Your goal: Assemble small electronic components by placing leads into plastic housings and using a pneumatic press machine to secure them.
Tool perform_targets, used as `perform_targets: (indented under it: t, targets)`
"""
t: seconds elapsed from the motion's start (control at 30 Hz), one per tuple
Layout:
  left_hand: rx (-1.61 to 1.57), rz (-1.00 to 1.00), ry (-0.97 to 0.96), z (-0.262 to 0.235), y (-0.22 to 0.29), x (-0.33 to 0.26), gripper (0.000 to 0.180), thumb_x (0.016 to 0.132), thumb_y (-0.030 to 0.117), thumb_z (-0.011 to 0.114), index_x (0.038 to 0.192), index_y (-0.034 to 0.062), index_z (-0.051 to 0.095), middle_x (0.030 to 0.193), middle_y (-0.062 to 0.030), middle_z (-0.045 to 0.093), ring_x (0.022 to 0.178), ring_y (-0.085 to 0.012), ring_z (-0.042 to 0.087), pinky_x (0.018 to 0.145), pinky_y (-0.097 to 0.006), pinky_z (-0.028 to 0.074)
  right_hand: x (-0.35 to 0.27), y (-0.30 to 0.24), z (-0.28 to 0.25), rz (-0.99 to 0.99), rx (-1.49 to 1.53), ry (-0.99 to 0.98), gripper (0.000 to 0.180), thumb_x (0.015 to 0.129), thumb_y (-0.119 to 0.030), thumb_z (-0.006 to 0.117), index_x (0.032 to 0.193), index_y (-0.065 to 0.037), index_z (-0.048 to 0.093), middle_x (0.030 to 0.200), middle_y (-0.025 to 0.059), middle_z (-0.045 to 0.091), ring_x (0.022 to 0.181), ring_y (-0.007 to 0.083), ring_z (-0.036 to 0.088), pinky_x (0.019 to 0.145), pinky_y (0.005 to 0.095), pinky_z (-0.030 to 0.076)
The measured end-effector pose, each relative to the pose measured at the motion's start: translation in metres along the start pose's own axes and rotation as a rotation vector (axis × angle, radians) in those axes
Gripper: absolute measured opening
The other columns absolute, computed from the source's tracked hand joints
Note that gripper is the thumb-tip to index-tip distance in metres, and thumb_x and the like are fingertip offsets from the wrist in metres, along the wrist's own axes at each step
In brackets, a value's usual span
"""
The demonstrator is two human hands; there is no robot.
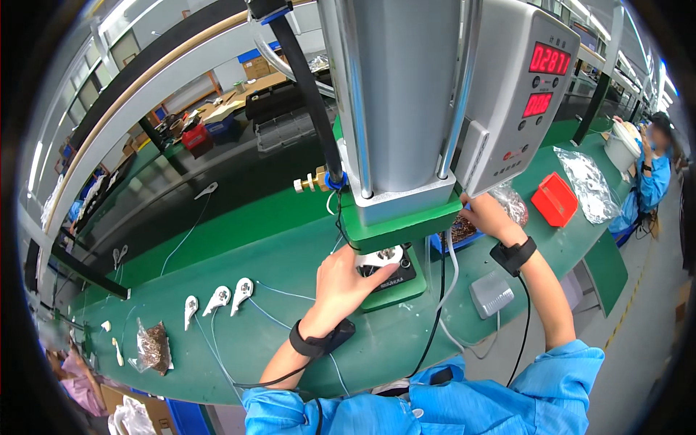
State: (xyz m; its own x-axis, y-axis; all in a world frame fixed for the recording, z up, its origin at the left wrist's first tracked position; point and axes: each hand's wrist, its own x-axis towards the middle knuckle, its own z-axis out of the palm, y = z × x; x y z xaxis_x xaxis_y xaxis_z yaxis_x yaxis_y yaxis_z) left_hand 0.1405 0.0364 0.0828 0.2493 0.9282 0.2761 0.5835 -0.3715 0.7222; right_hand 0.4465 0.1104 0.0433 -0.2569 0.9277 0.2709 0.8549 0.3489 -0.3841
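A pneumatic press (399,94) with a green head stands in front of me. Under its head, a white round plastic part (388,255) with metal pieces in it rests on a black fixture (395,279). My left hand (339,281) has its thumb and fingers around that part, partly hidden by the press head. My right hand (489,215) reaches past the press, over a blue bin (464,239) of small brownish metal pieces; its fingertips are partly hidden, so what they hold does not show. Three white teardrop-shaped parts (219,297) with thin blue cords lie to the left.
A counter box (518,94) with red digits is beside the press. On the green bench (268,348) are a red bin (556,199), plastic bags (591,185), a foot-long-corded clear box (491,295) and a bag of small pieces (154,346). Behind runs a dark conveyor (239,196). A co-worker (652,170) sits far right.
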Motion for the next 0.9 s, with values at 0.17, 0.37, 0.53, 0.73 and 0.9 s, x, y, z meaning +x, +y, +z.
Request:
perform_targets:
  t: [0.17, 0.37, 0.53, 0.73, 0.9]
  targets:
    - [-0.086, 0.036, -0.017, 0.007, -0.012, 0.005, 0.039, 0.063, 0.027, 0.076, 0.094, 0.0053, 0.064, 0.081, -0.011, 0.066, 0.069, -0.0251, 0.064, 0.062, -0.034, 0.049, -0.013, -0.032, -0.031, 0.126, 0.275, -0.048, 0.013, 0.077, -0.01, 0.062, 0.085, -0.001, 0.058, 0.079, 0.0065, 0.057, 0.071, 0.0167, 0.057, 0.065, 0.0283, 0.046]
    - [-0.097, -0.03, -0.222, -0.005, -0.009, 0.019, 0.041, 0.063, 0.026, 0.076, 0.095, 0.0049, 0.063, 0.085, -0.0105, 0.067, 0.073, -0.023, 0.065, 0.065, -0.032, 0.05, -0.027, -0.079, -0.032, 0.132, 1.024, -0.158, 0.013, 0.08, -0.006, 0.059, 0.089, 0.002, 0.057, 0.083, -0.0002, 0.057, 0.078, 0.0064, 0.053, 0.07, 0.0219, 0.043]
    - [-0.22, 0.0, -0.116, 0.006, -0.018, 0.012, 0.04, 0.064, 0.026, 0.076, 0.095, 0.004, 0.063, 0.081, -0.0098, 0.067, 0.071, -0.0227, 0.064, 0.062, -0.031, 0.049, -0.02, -0.108, -0.013, -0.003, 0.997, -0.192, 0.018, 0.08, -0.011, 0.063, 0.093, 0.0, 0.058, 0.086, 0.0029, 0.059, 0.077, 0.0086, 0.054, 0.069, 0.0233, 0.044]
    - [-0.096, -0.087, -0.13, 0.007, -0.013, 0.007, 0.038, 0.064, 0.026, 0.076, 0.094, 0.0051, 0.064, 0.078, -0.0084, 0.066, 0.067, -0.0215, 0.064, 0.059, -0.031, 0.048, -0.006, -0.114, 0.019, -0.176, 0.983, -0.121, 0.028, 0.078, -0.007, 0.066, 0.103, -0.001, 0.054, 0.082, 0.0032, 0.059, 0.07, 0.0081, 0.052, 0.059, 0.0232, 0.042]
    - [-0.398, -0.001, -0.09, 0.011, -0.031, 0.014, 0.038, 0.063, 0.025, 0.077, 0.095, 0.0075, 0.064, 0.08, -0.0067, 0.066, 0.07, -0.0165, 0.063, 0.061, -0.03, 0.047, -0.005, -0.112, 0.026, -0.209, 0.832, -0.071, 0.028, 0.076, -0.01, 0.067, 0.1, -0.001, 0.056, 0.076, 0.0013, 0.056, 0.062, 0.007, 0.046, 0.051, 0.0228, 0.038]
